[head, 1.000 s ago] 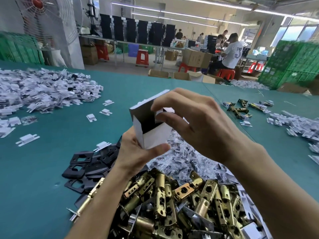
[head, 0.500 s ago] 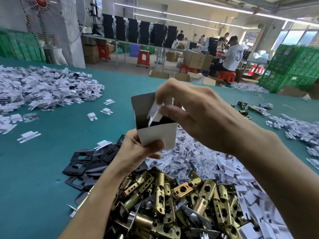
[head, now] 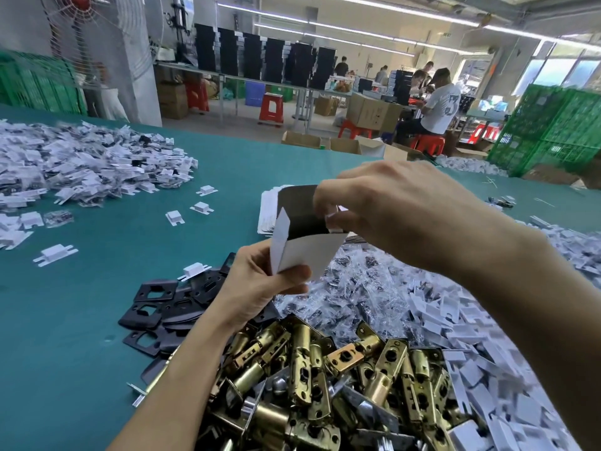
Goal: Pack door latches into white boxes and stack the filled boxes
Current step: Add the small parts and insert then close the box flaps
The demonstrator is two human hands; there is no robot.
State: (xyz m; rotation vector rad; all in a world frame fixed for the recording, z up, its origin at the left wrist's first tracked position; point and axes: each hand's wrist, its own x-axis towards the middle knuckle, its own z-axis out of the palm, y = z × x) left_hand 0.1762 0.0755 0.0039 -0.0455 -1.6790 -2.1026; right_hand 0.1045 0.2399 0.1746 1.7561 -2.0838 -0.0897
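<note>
Nearest of all, a heap of brass door latches (head: 325, 379) is lying on the teal table (head: 81, 353). They are looking dense, rigid and slick, with thin, hard-edged faceplates, so each would probably be best taken round its barrel rather than by the plate. Just beyond the heap, the left hand (head: 260, 288) is gripping the lower part of a white box (head: 305, 252), with the thumb lying across the front panel and the fingers curled behind. It is holding the box in the air above the pile, open mouth up. The box seems to be thin card, light and easily crushed, so holding it near the folded corners looks safer than squeezing the flat panels. The right hand (head: 400, 216) is reaching over the mouth, its fingertips (head: 338, 219) pinching a small white flap at the rim. The dark interior is not showing whether a latch is inside. Farther back, what look like flat unfolded boxes (head: 268, 209) are lying stacked on the table.
</note>
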